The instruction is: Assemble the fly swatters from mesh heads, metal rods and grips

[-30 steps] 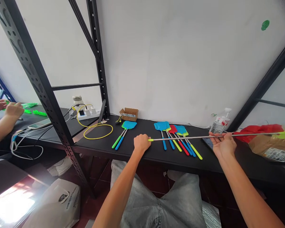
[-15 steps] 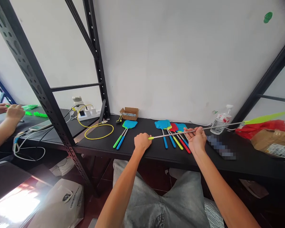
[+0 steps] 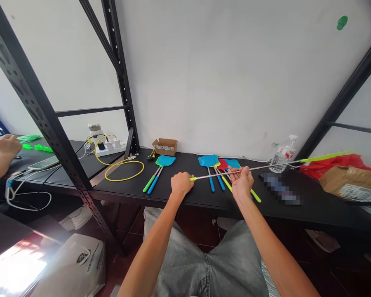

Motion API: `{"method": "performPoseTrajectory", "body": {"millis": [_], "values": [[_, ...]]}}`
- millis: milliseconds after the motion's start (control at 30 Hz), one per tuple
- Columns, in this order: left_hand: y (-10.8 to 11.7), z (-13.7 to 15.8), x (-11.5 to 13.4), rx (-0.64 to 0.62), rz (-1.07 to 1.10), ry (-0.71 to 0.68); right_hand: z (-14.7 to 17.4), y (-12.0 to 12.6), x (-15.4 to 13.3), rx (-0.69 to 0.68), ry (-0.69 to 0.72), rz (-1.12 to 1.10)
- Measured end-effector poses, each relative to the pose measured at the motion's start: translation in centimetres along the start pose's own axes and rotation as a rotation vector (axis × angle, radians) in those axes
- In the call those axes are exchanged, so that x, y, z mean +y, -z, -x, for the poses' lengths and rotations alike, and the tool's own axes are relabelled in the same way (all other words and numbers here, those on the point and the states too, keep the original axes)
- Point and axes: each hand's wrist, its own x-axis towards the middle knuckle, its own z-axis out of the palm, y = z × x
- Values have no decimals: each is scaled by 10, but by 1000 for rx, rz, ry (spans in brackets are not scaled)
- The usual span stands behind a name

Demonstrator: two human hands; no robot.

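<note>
A fly swatter with a long thin metal rod and a yellow-green head stretches across the view, rising slightly to the right. My left hand is closed around its yellow-green handle, most of which is hidden in the fist. On the rod's middle, the fingers of my right hand pinch the metal. Beneath and behind that hand lie several swatters with blue and red heads, among them a blue swatter; some are partly covered. To the left, a blue-headed swatter overlaps a swatter with a green handle.
A small open cardboard box stands by the wall. Left of it are a yellow cable and a power strip. At right stand a water bottle and a larger cardboard box. Another person's hand is at far left.
My right hand has moved left, nearer my left hand. The swatter's head has also come closer, and the visible rod looks shorter. The view has shifted slightly.
</note>
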Motion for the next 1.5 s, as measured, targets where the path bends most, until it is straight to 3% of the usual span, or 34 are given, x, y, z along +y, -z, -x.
{"method": "performPoseTrajectory", "body": {"millis": [267, 500, 1000, 1300, 1400, 1500], "values": [[1, -1, -1, 27, 10, 4, 7, -21, 0, -54, 38, -14], [2, 0, 0, 19, -4, 29, 41, -46, 37, -149, -66, -19], [1, 0, -2, 46, 22, -5, 61, -53, 49, -244, -9, 161], [-1, 0, 1, 15, -6, -26, 56, -38, 39, -176, -182, 170], [-2, 0, 0, 18, 4, -21, 44, -32, 23, -161, -203, 113], [-1, -1, -1, 15, 25, -26, 21, -23, -5, -58, -176, 32]]}}
